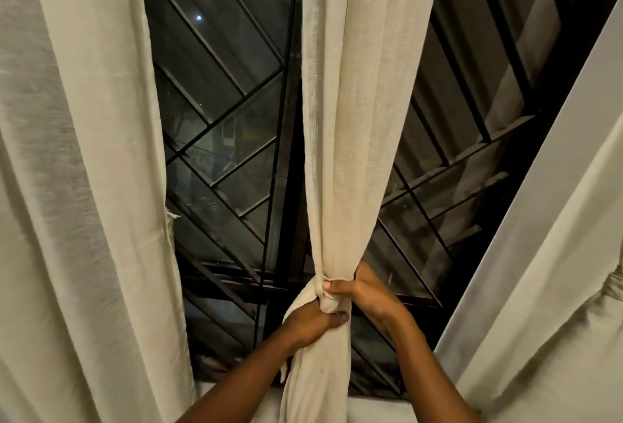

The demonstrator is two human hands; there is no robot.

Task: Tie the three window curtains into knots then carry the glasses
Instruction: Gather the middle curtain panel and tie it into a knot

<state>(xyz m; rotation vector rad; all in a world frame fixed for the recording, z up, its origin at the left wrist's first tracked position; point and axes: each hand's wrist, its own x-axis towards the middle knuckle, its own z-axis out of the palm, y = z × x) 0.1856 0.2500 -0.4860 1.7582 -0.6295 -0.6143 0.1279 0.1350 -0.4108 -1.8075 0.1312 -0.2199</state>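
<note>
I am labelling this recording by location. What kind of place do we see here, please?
Probably a room in a home, at a window after dark. Long cream curtains: the middle curtain is gripped by the left hand and right hand, before a black metal grille.

No readable text, label, brand, number or sign anywhere in the head view. Cream woven curtains: plain cloth, no tag or print visible. Black metal window grille with diagonal bars: unmarked. Through the glass, dim shapes outside, some pale and yellowish patches near the grille's middle; too blurred and dark to tell whether any carry lettering.
</note>
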